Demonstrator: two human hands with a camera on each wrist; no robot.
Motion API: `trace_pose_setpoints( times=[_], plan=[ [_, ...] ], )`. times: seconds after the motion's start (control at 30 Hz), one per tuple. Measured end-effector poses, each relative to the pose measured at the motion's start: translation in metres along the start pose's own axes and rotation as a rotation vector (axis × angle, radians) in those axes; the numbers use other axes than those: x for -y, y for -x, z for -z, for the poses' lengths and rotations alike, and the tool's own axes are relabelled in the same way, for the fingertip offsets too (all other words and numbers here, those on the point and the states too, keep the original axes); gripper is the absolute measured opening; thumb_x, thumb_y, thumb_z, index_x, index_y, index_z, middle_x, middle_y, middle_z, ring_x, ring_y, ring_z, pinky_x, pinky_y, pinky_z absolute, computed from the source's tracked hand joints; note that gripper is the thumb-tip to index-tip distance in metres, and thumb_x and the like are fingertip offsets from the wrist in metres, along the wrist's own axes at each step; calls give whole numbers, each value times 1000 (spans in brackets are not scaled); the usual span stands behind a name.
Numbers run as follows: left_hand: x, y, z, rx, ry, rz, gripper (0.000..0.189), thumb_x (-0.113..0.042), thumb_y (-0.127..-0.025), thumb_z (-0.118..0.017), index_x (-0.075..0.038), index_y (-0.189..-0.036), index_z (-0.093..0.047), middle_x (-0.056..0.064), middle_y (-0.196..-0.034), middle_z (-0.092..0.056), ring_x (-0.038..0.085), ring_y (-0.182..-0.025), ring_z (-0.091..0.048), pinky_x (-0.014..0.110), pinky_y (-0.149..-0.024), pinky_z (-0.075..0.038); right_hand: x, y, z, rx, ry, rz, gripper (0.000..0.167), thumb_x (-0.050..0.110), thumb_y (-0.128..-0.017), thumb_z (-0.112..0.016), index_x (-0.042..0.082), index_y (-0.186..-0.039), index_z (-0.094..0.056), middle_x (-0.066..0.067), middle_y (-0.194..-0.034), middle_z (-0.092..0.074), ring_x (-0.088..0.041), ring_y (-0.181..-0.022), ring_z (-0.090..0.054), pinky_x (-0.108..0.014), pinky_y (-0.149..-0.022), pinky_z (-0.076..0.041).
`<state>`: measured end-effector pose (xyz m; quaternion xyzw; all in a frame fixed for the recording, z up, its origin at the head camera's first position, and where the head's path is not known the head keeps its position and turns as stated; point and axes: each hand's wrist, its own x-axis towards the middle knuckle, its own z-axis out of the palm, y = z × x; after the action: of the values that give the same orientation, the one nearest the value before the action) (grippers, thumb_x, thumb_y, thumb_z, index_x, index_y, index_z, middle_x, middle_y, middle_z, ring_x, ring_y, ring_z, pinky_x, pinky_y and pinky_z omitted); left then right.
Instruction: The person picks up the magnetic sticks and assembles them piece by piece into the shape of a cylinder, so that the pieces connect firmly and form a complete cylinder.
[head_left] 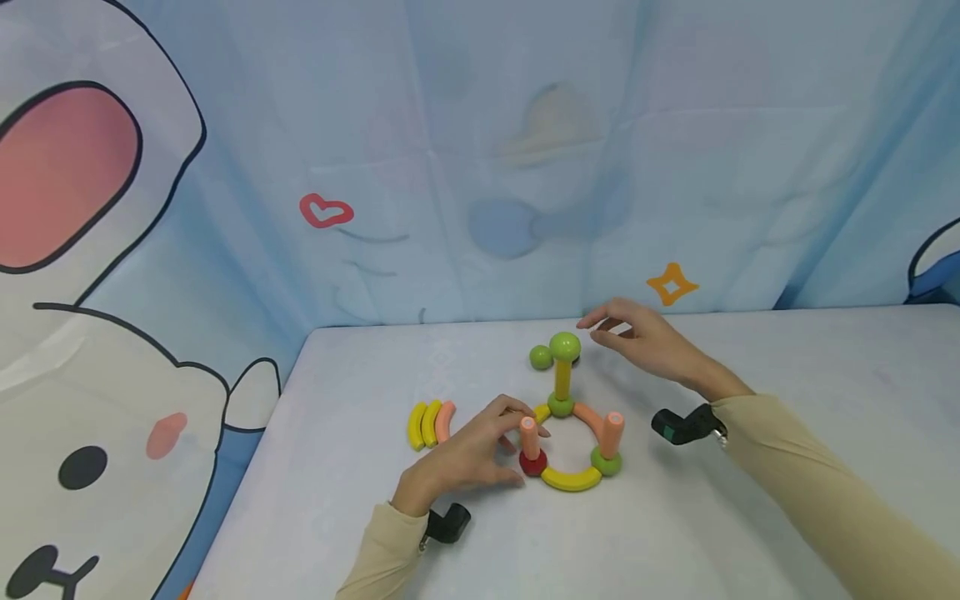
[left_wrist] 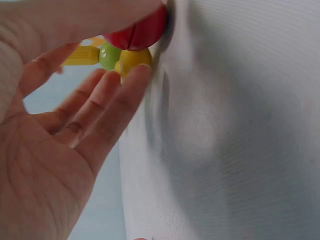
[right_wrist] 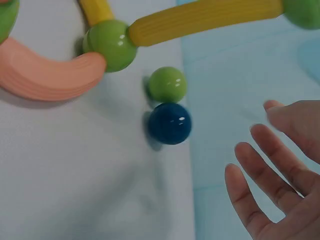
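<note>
A ring of curved yellow and orange toy sticks joined by balls lies on the table. My left hand [head_left: 472,457] is beside its red ball [head_left: 533,464], fingers loosely spread behind an upright orange stick [head_left: 529,437]; its thumb overlaps the red ball in the left wrist view. A second orange stick [head_left: 612,435] stands on a green ball [head_left: 606,462] at the right. From the back green ball [head_left: 560,406] rises a yellow stick [head_left: 562,381], topped by another green ball [head_left: 565,347]. My right hand [head_left: 648,342] is just right of that top ball, apart from it, fingers loosely bent around nothing.
Behind the ring, a loose green ball [right_wrist: 167,84] and a dark blue ball [right_wrist: 170,123] sit side by side near the table's back edge. Two curved yellow sticks [head_left: 430,423] and an orange one [head_left: 445,422] lie left of the ring. A printed blue curtain [head_left: 450,167] hangs behind.
</note>
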<state>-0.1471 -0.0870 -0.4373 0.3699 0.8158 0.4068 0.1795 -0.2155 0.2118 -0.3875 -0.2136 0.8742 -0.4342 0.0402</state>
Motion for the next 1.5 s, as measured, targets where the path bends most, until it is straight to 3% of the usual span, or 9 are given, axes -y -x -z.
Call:
trace_pose_setpoints(
  times=[0.1, 0.2, 0.37, 0.47, 0.53, 0.83, 1.07, 1.27, 1.5],
  plan=[
    [0, 2, 2, 7, 22, 32, 56, 18, -84, -76, 0, -135, -62, 14, -148, -42, 23, -129, -51, 22, -98, -53, -15, -3, -9, 28, 33, 14, 26, -1, -101, -64, 1, -127, -69, -18, -131, -62, -36, -116, -62, -56, -98, -54],
    [2, 3, 2, -20, -22, 46, 51, 22, -91, -62, -2, -136, -61, 13, -146, -44, 24, -127, -55, 23, -99, -52, -26, -6, -21, 69, 47, 33, 31, -4, -99, -66, -1, -130, -67, -21, -133, -61, -40, -118, -61, -57, -98, -54],
    [5, -1, -4, -110, -12, 130, 34, 2, -108, -49, -6, -140, -58, 10, -135, -51, 16, -111, -60, 24, -95, -50, -32, -9, -33, 138, 42, 46, 39, 0, -99, -68, -4, -137, -61, -23, -137, -57, -40, -118, -60, -56, -97, -55],
    [6, -8, -9, -167, 13, 185, 35, -10, -109, -56, -5, -143, -57, 8, -131, -56, 14, -103, -59, 26, -92, -50, -30, -10, -37, 142, 55, 58, 40, -1, -98, -70, -6, -136, -60, -23, -133, -58, -39, -113, -62, -56, -94, -56],
    [6, -12, -11, -194, 20, 196, 37, -8, -105, -63, -3, -141, -59, 9, -130, -60, 15, -108, -60, 26, -93, -51, -31, -9, -37, 128, 80, 59, 37, -2, -96, -71, -6, -132, -62, -22, -127, -60, -38, -109, -63, -54, -91, -57],
    [6, -27, -19, -289, 61, 330, 26, -9, -95, -78, -5, -121, -74, -1, -103, -70, 8, -90, -63, 21, -78, -51, -46, 13, -29, 56, 173, -9, 35, 2, -86, -84, -4, -118, -72, -16, -111, -63, -34, -100, -65, -47, -86, -58],
    [4, -34, -18, -270, 70, 418, 27, -13, -96, -77, -10, -122, -75, -6, -97, -69, 7, -88, -60, 23, -79, -50, -56, 44, -18, -6, 182, -5, 38, 2, -83, -88, -3, -118, -74, -13, -109, -64, -32, -100, -66, -42, -86, -60],
    [4, -39, -18, -251, 78, 449, 26, -12, -97, -77, -10, -123, -74, -6, -96, -67, 6, -86, -59, 22, -78, -49, -43, 71, -1, -61, 94, -46, 42, 4, -85, -86, -2, -123, -68, -17, -121, -66, -34, -106, -68, -41, -89, -60],
    [5, -42, -16, -241, 81, 446, 27, -13, -96, -76, -11, -123, -74, -7, -96, -68, 7, -87, -59, 24, -79, -49, -15, 85, 16, -159, 94, 103, 46, -1, -76, -91, 11, -117, -72, -4, -113, -68, -6, -94, -68, -18, -79, -58]
  ],
)
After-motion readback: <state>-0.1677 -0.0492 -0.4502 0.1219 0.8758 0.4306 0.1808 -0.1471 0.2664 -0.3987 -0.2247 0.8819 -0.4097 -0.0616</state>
